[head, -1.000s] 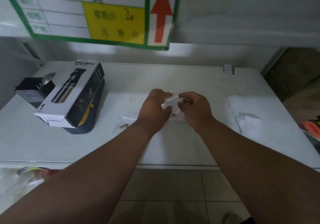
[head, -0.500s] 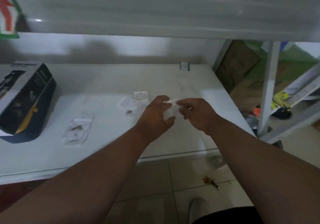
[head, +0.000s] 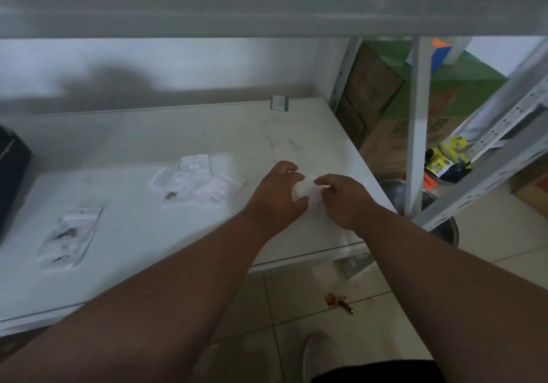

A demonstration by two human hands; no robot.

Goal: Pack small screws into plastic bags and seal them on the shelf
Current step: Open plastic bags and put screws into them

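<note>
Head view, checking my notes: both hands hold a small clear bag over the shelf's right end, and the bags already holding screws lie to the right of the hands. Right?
Not quite. The head view shows the left hand and right hand holding the small clear bag over the shelf, but the bags with screws lie to the left of the hands.

1. White shelf board [head: 124, 133], flat, with another white shelf level close above it
2. Left edge: dark box [head: 12, 181], only part in view
3. Front left: clear bag [head: 69, 236] lying flat, dark screws inside
4. Middle: loose pile of small clear bags [head: 197, 182], overlapping each other; a few dark screws [head: 170, 195] at the pile's left front, can't tell if bagged
5. Back edge, toward the right: small white-and-green label [head: 279, 103]
6. Right front corner: bare board; grey upright post [head: 416, 133] just beyond it
</note>
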